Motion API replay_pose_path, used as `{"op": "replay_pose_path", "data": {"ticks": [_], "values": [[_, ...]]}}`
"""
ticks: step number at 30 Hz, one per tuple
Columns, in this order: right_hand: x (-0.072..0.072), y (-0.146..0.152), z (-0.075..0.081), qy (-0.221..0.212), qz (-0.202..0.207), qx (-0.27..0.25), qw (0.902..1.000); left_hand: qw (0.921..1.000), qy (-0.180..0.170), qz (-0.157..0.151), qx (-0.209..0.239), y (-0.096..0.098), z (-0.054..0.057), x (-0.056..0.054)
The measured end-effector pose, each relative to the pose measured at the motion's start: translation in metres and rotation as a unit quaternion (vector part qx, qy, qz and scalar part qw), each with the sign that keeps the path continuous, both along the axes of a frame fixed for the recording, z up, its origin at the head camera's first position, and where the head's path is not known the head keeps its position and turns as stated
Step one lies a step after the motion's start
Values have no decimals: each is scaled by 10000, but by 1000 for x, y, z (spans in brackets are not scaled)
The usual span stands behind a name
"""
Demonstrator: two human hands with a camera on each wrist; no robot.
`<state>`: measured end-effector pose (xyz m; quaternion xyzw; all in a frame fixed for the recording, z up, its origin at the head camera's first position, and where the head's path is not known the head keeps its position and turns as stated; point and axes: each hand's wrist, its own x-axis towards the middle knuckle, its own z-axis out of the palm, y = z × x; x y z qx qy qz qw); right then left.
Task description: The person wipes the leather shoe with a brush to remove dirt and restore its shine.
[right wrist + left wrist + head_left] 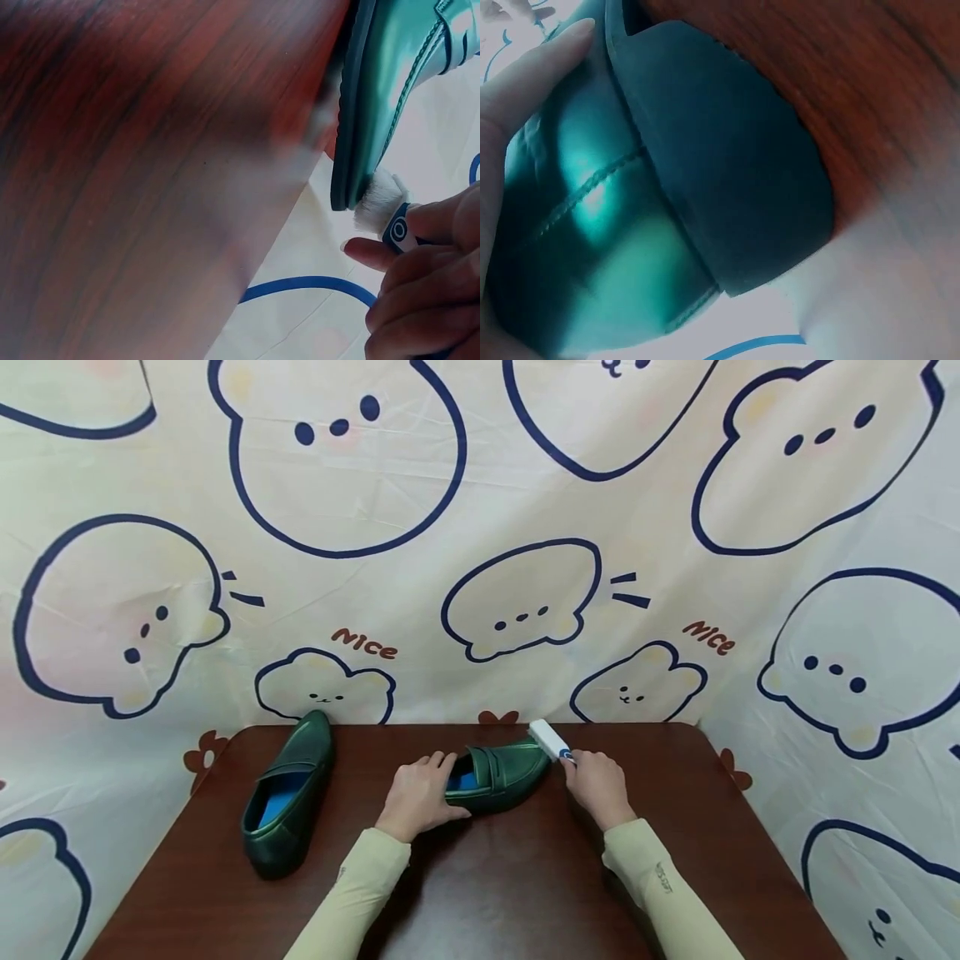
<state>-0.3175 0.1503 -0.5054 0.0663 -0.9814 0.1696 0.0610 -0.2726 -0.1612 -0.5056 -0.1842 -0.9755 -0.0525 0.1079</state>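
Observation:
A dark green loafer with a blue insole is held by its heel end in my left hand, toe pointing right. In the left wrist view the thumb lies along the shiny heel, and the dark sole faces the camera's right. My right hand grips a white-bristled brush with a blue and white handle. Its bristles touch the toe of the loafer in the right wrist view. The fingers of the left hand on the far side are partly hidden by the shoe.
A second green loafer stands on the brown table at the left, toe toward the back edge. Behind and beside the table hangs a pale curtain printed with cartoon bears.

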Motion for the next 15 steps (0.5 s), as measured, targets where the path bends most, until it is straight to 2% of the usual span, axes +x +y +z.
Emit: {"op": "replay_pose_path", "data": {"ticks": [2, 4, 7, 9, 10, 12, 15], "values": [[1, 1, 1, 33, -24, 31, 10000, 9992, -161, -76, 354, -4, 1, 0], [2, 1, 0, 45, -24, -1, 10000, 9948, -450, -92, 910, -10, 2, 0], [4, 1, -1, -66, 48, -312, 9995, 9777, -942, 93, 1873, -23, 1, 0], [5, 1, -2, -184, 104, -624, 9978, 9659, -1166, 247, 2298, -28, -1, 0], [5, -1, -3, -246, 136, -801, 9964, 9630, -1201, 281, 2398, -32, -2, 1], [7, -6, -2, -347, 189, -1128, 9928, 9628, -1146, 279, 2429, -36, -3, 2], [10, -15, 2, -434, 277, -1439, 9883, 9704, -778, 123, 2281, -36, -6, 3]]}}
